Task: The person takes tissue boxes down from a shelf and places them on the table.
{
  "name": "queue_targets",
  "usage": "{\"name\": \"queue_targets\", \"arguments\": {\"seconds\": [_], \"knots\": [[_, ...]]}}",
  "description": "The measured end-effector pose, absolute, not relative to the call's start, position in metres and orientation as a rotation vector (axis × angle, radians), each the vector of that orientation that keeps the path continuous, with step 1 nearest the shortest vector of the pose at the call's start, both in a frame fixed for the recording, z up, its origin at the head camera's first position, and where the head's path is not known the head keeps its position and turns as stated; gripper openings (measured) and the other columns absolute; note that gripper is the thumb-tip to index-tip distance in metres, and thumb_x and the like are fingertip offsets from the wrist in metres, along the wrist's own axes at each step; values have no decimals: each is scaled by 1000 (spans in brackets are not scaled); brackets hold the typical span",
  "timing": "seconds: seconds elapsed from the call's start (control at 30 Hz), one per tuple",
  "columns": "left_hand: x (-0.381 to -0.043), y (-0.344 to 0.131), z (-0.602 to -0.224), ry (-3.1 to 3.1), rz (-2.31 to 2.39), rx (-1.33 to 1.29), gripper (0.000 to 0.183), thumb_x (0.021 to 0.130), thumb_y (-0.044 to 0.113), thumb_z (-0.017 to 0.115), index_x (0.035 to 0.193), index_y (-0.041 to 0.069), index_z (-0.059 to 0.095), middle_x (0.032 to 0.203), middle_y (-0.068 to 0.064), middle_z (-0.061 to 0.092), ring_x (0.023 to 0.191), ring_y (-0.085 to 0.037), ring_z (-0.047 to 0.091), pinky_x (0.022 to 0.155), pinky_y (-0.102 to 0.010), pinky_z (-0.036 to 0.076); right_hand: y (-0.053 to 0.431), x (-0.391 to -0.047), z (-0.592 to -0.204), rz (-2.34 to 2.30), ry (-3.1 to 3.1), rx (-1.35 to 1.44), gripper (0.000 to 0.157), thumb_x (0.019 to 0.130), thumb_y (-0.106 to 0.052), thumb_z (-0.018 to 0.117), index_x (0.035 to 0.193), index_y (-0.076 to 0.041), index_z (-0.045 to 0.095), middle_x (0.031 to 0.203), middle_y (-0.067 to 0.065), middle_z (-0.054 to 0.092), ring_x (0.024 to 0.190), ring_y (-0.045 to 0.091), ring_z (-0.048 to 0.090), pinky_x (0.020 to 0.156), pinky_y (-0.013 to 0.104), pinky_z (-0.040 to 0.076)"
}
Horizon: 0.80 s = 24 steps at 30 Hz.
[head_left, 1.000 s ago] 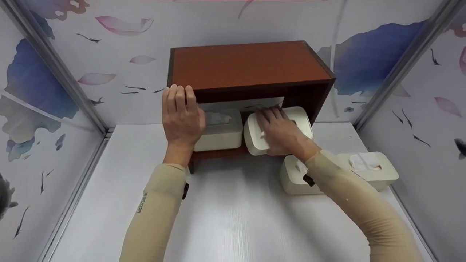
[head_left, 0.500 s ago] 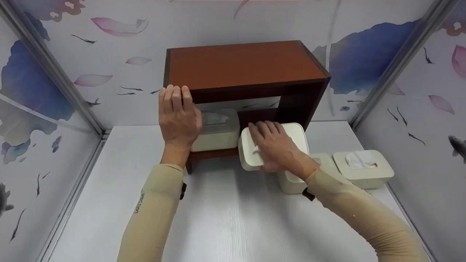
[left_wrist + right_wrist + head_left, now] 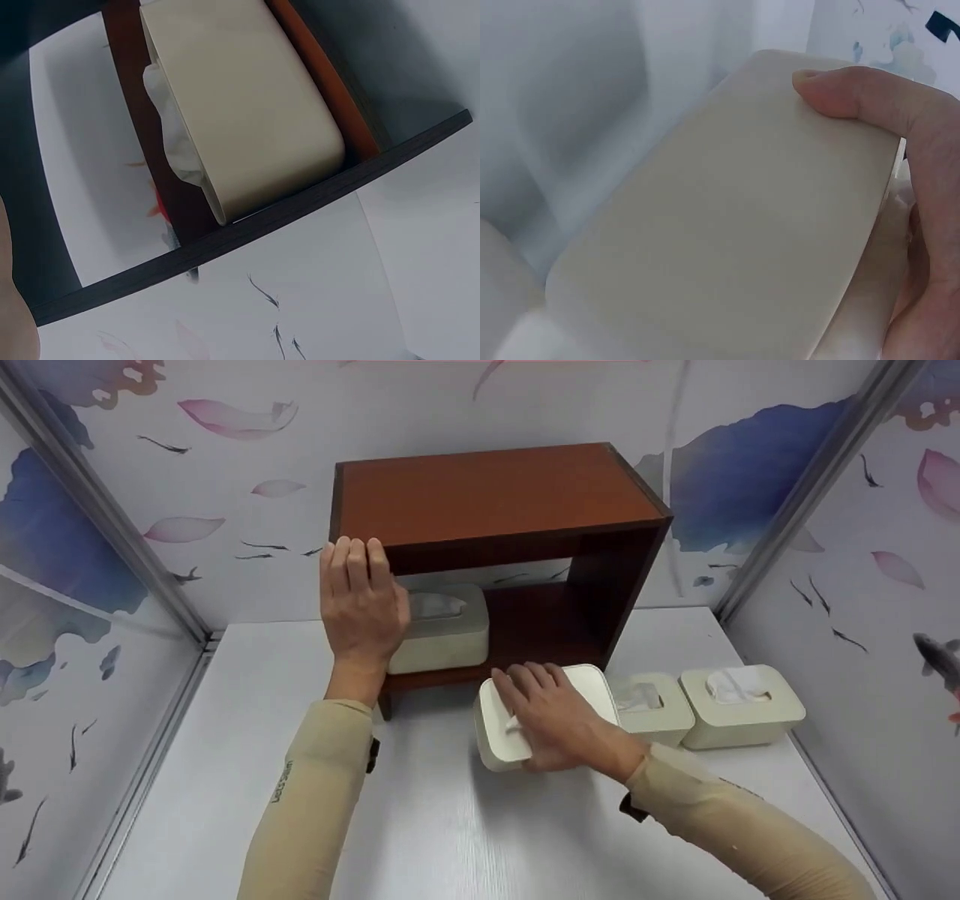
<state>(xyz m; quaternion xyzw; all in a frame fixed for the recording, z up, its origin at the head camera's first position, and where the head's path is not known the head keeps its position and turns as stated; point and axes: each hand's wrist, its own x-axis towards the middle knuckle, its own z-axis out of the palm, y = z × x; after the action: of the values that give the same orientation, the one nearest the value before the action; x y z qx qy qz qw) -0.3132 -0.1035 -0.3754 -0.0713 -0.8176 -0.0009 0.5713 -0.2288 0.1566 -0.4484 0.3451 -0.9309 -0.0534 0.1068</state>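
Cream tissue box (image 3: pixel 727 202) | right hand (image 3: pixel 559 720) grasps it across the lid, presumably for security | left hand (image 3: pixel 364 607) straight-fingered against brown shelf unit (image 3: pixel 487 495), perhaps steadying it

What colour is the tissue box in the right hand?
Off-white: the tissue box shows best in the head view.

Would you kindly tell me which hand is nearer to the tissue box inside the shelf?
Left: the left hand is at the front left edge of the shelf, beside that tissue box; the right hand is out front, gripping another box.
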Motion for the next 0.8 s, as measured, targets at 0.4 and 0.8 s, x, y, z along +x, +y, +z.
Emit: {"name": "queue_targets", "arguments": {"seconds": [0.4, 0.8], "knots": [[-312, -104, -375, -1935, -3, -156, 36, 94, 18, 43, 127, 4, 48, 122, -17, 53, 124, -31, 50, 117, -43, 35, 161, -195, -484, -112, -2752, 1116, 123, 44, -58, 81, 146, -10, 33, 131, 10, 48, 121, 29, 48, 98, 47, 43], [-311, -104, -375, -1954, 4, -147, 37, 95, 19, 41, 128, 5, 47, 124, -16, 52, 124, -31, 49, 118, -42, 34, 177, -176, -515, -104, -2816, 1150, 127, 43, -60, 81, 149, -9, 31, 131, 9, 48, 123, 28, 46, 101, 47, 42]]}}
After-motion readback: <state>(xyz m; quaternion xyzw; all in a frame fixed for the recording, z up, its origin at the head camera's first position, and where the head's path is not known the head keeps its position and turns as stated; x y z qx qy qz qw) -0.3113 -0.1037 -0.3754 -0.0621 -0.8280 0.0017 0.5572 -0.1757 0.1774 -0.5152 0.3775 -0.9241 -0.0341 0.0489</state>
